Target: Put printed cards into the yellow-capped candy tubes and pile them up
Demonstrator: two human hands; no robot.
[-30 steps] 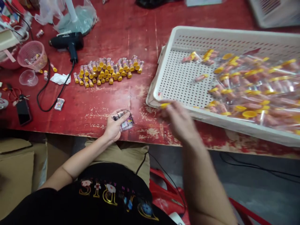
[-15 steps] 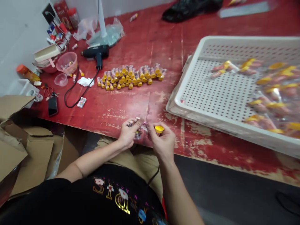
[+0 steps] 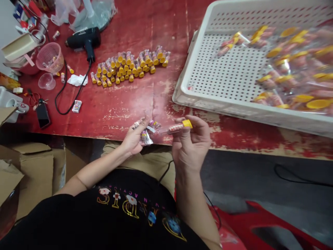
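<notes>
My left hand (image 3: 135, 137) is closed on a small stack of printed labels (image 3: 147, 133) at the near edge of the red table (image 3: 161, 34). My right hand (image 3: 191, 140) pinches a small tube with a yellow cap (image 3: 179, 126), held sideways with its tip toward the labels. The two hands are close together, just over the table's edge. A pile of several finished yellow-capped tubes (image 3: 128, 66) lies in rows farther back on the table.
A white perforated basket (image 3: 229, 74) at the right holds many loose yellow-capped tubes (image 3: 291, 69). A black heat gun (image 3: 83, 38) with its cord, a pink cup (image 3: 49, 59), a phone (image 3: 43, 114) and clutter sit at the left. Cardboard boxes (image 3: 23, 163) stand below.
My right hand came back from the basket with a yellow-capped tube and brought it next to the labels in my left hand. The tube now lies sideways between my fingers.
</notes>
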